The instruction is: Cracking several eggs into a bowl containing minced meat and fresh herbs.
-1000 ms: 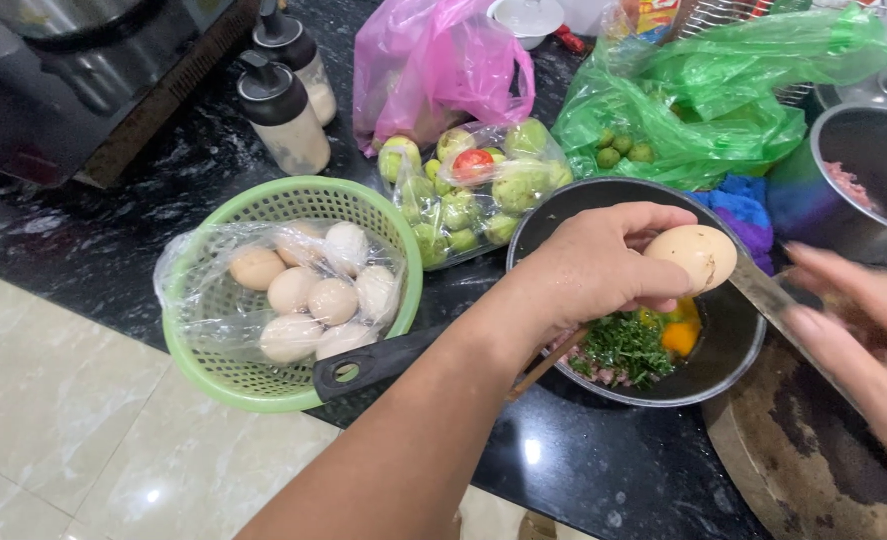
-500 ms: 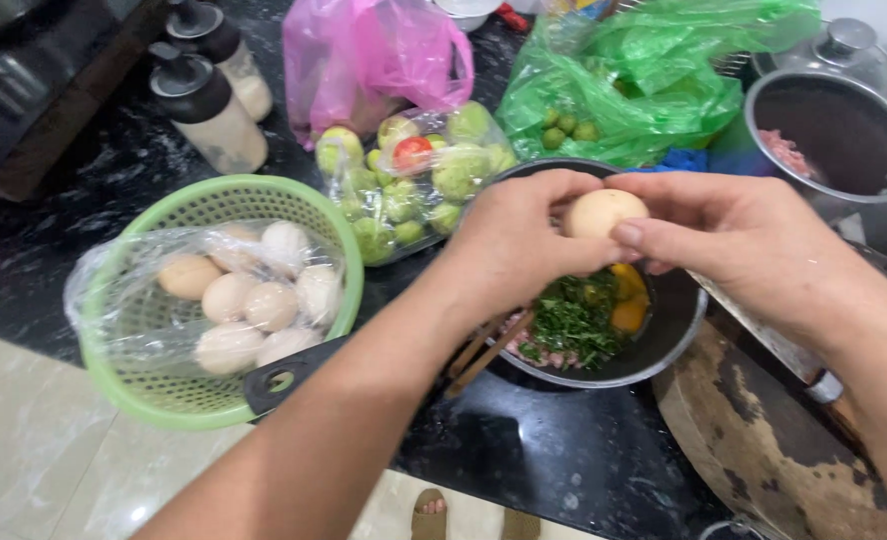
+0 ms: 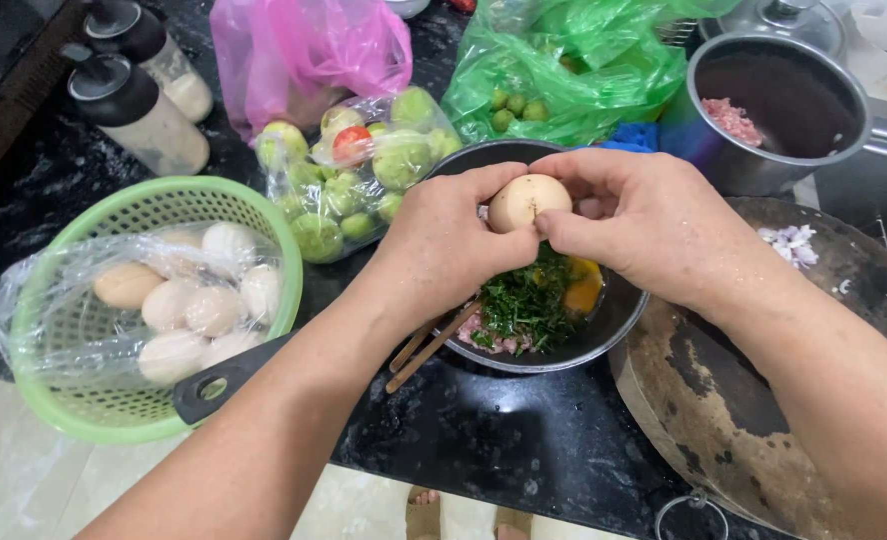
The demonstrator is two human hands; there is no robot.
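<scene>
Both hands are meeting on one pale egg [image 3: 527,201]: the left hand [image 3: 444,250] is pinching it from the left and the right hand [image 3: 654,225] from the right, thumbs closing underneath. The egg is sitting directly above the dark bowl [image 3: 619,320] of chopped greens [image 3: 526,300] and yolk [image 3: 584,290], its long axis lying across, hand to hand, equally near both.

My hands cover the egg's [image 3: 529,200] underside and much of the black bowl [image 3: 604,325], so I can't tell whether its shell is cracked. The wooden board [image 3: 764,400] and the steel pot [image 3: 779,100] run off the picture's edge.
</scene>
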